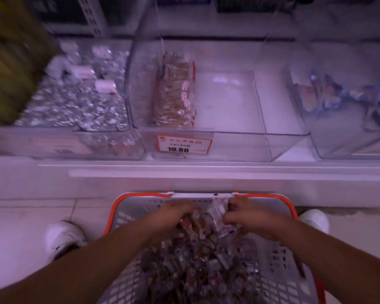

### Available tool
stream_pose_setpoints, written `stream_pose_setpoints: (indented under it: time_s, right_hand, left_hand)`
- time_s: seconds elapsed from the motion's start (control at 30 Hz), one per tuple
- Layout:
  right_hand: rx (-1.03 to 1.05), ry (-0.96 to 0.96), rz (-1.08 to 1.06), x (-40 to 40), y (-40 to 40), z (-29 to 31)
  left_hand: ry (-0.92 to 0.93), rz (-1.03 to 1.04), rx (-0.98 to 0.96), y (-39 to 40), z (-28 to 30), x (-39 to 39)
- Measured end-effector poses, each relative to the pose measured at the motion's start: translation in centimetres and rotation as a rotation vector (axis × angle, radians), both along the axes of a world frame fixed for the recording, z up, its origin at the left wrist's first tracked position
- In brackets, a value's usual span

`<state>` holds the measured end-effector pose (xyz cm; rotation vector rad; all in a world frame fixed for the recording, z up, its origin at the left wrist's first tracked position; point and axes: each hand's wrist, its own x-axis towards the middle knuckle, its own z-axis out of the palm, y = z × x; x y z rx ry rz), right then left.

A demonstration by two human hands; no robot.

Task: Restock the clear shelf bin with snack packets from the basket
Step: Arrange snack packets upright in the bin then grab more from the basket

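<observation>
A grey mesh basket with an orange rim stands on the floor between my feet, heaped with small snack packets. My left hand reaches into the far end of the heap with its fingers curled round packets. My right hand grips a bunch of clear-wrapped packets beside it. On the shelf above sits the clear shelf bin. It holds one row of brown and red packets along its left side, and the rest of its floor is bare.
A price tag reading 10.80 hangs on the bin's front. A bin of silver-wrapped sweets stands to the left, a bin of blue packets to the right. A white shelf ledge juts out above the basket. My white shoes flank the basket.
</observation>
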<state>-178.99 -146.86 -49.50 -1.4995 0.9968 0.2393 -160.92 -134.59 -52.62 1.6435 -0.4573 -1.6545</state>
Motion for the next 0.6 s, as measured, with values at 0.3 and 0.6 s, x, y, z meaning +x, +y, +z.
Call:
stream_pose_setpoints:
  time_s: [0.3, 0.6]
  right_hand:
    - [-0.784, -0.282, -0.158, 1.4, 7.2, 13.9]
    - [-0.698, -0.436, -0.046, 2.5, 8.6, 12.3]
  left_hand:
    - [-0.067, 0.503, -0.317, 3.7, 17.1, -5.5]
    - [-0.12, 0.524, -0.392, 3.3, 16.3, -4.8]
